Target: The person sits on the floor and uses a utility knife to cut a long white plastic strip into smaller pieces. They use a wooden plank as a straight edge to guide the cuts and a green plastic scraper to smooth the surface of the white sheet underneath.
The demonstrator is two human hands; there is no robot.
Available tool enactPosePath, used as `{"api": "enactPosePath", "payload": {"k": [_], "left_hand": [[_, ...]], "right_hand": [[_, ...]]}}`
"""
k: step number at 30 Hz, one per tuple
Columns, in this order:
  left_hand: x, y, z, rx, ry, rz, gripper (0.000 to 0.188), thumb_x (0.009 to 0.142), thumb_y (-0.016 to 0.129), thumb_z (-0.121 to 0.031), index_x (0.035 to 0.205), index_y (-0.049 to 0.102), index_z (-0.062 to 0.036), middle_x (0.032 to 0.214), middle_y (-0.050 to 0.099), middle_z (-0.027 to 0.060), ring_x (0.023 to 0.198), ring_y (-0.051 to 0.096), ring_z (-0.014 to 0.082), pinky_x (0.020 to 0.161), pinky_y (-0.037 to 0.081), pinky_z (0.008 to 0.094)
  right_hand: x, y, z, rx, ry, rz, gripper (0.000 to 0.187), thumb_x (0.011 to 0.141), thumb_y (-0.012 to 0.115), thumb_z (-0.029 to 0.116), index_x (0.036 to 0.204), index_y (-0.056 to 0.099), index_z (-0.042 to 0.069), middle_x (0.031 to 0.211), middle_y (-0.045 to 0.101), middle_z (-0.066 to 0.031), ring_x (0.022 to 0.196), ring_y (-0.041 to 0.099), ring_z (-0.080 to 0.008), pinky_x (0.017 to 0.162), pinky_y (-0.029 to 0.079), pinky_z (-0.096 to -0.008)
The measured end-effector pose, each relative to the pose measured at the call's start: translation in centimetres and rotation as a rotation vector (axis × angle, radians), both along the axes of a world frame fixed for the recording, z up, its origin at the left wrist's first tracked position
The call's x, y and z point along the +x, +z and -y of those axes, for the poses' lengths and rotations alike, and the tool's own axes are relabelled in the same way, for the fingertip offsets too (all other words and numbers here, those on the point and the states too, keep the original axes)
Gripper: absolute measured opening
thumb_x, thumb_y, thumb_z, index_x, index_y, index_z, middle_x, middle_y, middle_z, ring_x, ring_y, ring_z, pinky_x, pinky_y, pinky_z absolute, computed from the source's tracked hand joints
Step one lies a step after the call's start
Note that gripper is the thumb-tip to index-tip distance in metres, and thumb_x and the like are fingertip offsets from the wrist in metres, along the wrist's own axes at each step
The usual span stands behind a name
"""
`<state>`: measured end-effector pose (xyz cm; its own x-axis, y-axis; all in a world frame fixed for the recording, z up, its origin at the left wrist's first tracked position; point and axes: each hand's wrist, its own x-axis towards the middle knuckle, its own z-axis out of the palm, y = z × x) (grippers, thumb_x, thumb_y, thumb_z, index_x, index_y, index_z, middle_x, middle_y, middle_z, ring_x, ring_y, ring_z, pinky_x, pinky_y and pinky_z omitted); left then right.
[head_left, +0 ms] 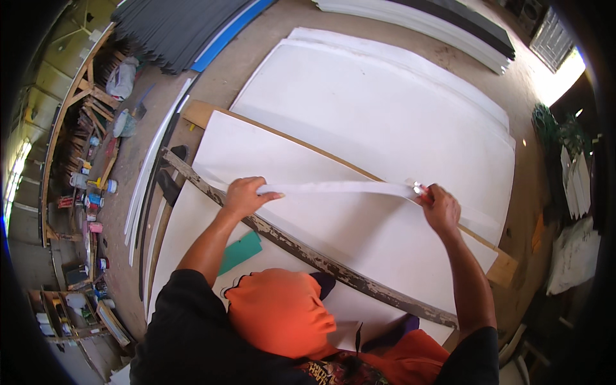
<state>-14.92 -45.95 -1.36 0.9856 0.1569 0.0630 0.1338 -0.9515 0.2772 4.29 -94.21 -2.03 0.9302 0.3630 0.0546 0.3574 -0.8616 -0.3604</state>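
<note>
A narrow white strip (pixel 333 187) stretches between my two hands above a white sheet (pixel 295 160). My left hand (pixel 244 196) is closed on the strip's left end, its thumb pointing right. My right hand (pixel 443 208) is closed round a small red-handled tool with a silvery tip (pixel 421 190); its exact kind is unclear. The strip's right end meets that tip, and whether my fingers also grip the strip is hidden. A long weathered wooden plank (pixel 308 256) lies across the sheet, between my body and the strip.
Under the white sheet's far edge runs a wooden board (pixel 504 271). Beyond it lie large stacked white sheets (pixel 385 96). A green rectangular piece (pixel 240 251) rests near my left forearm. Dark corrugated sheets (pixel 173 29) are at the upper left, and cluttered shelves (pixel 67 154) line the left.
</note>
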Motion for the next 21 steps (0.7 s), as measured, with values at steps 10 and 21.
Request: {"api": "enactPosePath", "payload": {"k": [10, 21], "left_hand": [[-4.8, 15.6, -4.1, 0.346, 0.351, 0.057, 0.060, 0.086, 0.078, -0.066, 0.081, 0.071, -0.0069, 0.079, 0.072, 0.0150, 0.075, 0.072, 0.0384, 0.068, 0.056, 0.0498], [-19.2, 21.1, -8.5, 0.330, 0.634, -0.095, 0.057, 0.095, 0.071, -0.064, 0.088, 0.074, -0.0071, 0.077, 0.069, 0.0214, 0.076, 0.071, 0.0427, 0.070, 0.054, 0.0527]], "right_hand": [[7.4, 3.4, -3.9, 0.143, 0.090, 0.102, 0.035, 0.091, 0.082, 0.039, 0.094, 0.067, 0.007, 0.092, 0.074, -0.0112, 0.086, 0.073, -0.0359, 0.075, 0.055, -0.0495], [6.7, 2.6, -7.7, 0.082, 0.066, 0.028, 0.033, 0.092, 0.080, 0.038, 0.100, 0.069, 0.009, 0.098, 0.078, -0.0158, 0.095, 0.074, -0.0410, 0.080, 0.057, -0.0536]]}}
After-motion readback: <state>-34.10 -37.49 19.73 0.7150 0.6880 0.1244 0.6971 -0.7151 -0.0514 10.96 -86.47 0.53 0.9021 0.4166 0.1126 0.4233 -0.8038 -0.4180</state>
